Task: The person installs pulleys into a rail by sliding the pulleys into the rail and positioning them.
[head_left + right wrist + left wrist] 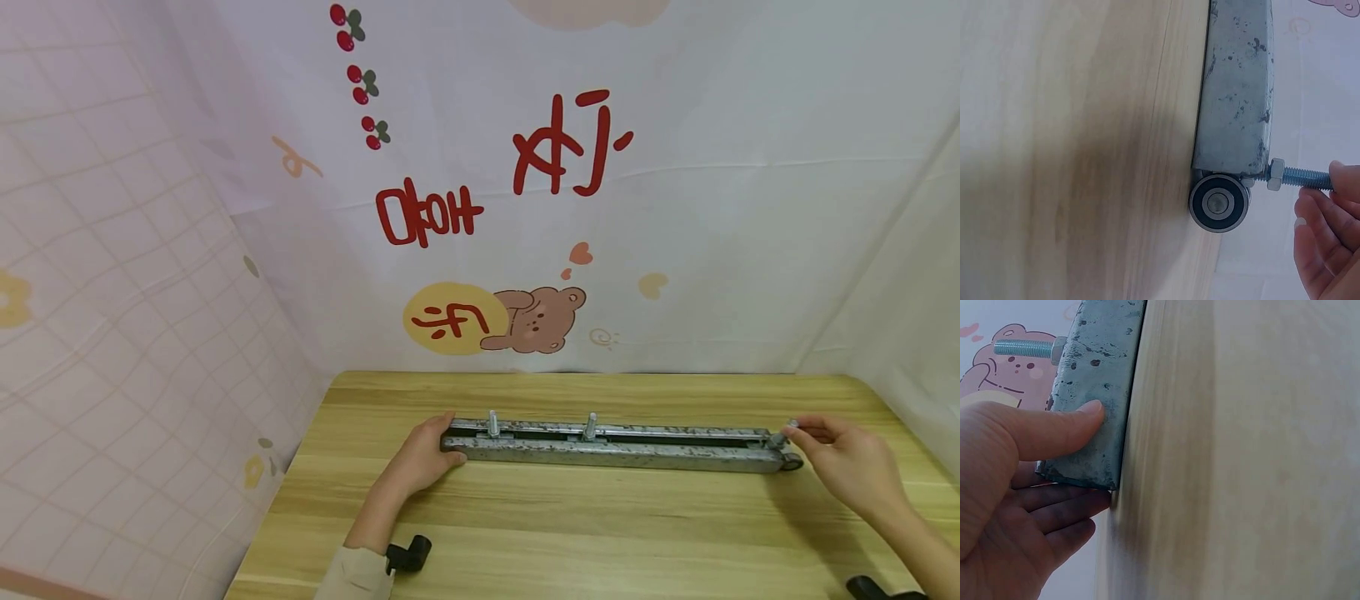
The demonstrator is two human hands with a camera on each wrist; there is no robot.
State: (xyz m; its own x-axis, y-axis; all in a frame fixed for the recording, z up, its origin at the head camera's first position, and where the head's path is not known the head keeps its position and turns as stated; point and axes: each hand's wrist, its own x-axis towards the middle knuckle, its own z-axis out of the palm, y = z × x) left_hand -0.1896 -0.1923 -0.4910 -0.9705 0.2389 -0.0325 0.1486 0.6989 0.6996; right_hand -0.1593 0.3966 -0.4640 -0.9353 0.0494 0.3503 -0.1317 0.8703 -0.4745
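A long slotted metal rail, grey with dark scuffs, lies across the wooden table. At its left end my left hand grips it, thumb on the near face and fingers round the far side. Two threaded bolts stand upright from the slot, left of the middle. My right hand pinches the tip of a third bolt between thumb and fingers. That bolt carries a hex nut and sits at the rail's right end, tilted in the head view. Below it, a bearing wheel sticks out past the rail's end.
The wooden table extends in front of the rail. Behind it hangs a white cloth printed with a bear and red characters; more cloth hangs at both sides. Black wrist mounts show at the forearms.
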